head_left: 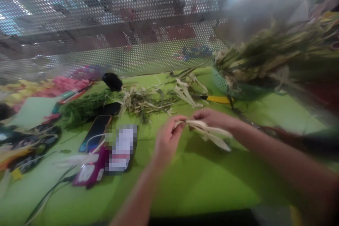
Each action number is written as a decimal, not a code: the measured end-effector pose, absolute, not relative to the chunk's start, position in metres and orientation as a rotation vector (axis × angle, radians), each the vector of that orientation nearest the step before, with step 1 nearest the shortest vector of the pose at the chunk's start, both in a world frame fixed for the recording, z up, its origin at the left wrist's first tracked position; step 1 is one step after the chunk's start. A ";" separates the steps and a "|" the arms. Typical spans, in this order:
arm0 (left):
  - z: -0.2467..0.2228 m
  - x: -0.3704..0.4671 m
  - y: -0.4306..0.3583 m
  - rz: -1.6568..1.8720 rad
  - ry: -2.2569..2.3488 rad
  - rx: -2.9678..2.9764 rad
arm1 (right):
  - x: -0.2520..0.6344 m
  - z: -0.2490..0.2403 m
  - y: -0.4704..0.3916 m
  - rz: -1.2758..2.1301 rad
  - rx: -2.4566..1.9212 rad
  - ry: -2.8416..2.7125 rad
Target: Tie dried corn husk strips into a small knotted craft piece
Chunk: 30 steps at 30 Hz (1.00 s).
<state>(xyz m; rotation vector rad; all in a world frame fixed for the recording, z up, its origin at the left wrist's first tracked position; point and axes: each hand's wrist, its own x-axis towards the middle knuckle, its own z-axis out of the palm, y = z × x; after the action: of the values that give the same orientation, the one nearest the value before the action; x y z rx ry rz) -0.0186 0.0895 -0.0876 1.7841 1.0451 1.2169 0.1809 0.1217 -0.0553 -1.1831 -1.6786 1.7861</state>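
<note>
My left hand (169,136) pinches the gathered end of a small bunch of pale leaf strips (217,139) above the green tabletop. The strips fan out to the right, under my right wrist. My right hand (209,118) has its fingers closed at the same gathered end, close to my left fingertips; its grip is partly hidden. Just beyond the hands lie loose pale strips (185,93) and a yellow-handled tool (219,99), probably a knife, its blade end not clear.
Phones (95,132) and a purple power bank (91,169) with cables lie left. Behind them are green trimmings (82,107) and a dried plant heap (140,100). A teal basket (219,79) of long leaves stands at the back right, before a perforated metal panel (148,39).
</note>
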 end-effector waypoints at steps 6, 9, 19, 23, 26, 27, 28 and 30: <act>-0.088 -0.016 0.095 1.231 1.092 1.327 | 0.173 -0.062 0.113 1.994 -1.036 -1.449; -0.095 -0.016 0.101 1.294 1.039 1.005 | 0.162 -0.073 0.109 1.890 -1.090 -1.445; -0.101 -0.015 0.104 1.287 0.999 0.773 | 0.146 -0.076 0.091 1.484 -1.137 -1.819; -0.100 -0.017 0.105 1.335 1.118 0.887 | 0.148 -0.063 0.078 1.211 -0.978 -2.020; -0.099 -0.018 0.105 1.310 1.129 0.896 | 0.155 -0.050 0.076 1.102 -0.932 -2.078; -0.098 -0.018 0.105 1.298 1.112 0.879 | 0.158 -0.049 0.078 1.085 -0.959 -2.086; -0.098 -0.018 0.104 1.286 1.090 0.860 | 0.160 -0.049 0.081 1.069 -1.005 -2.104; -0.097 -0.017 0.103 1.261 1.036 0.822 | 0.165 -0.056 0.090 1.021 -1.127 -2.180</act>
<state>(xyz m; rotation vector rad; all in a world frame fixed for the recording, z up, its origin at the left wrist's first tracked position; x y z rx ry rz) -0.0172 0.1035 -0.0971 0.8224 1.0355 1.2609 0.1649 0.0901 -0.0559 -1.1269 -2.1802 1.0212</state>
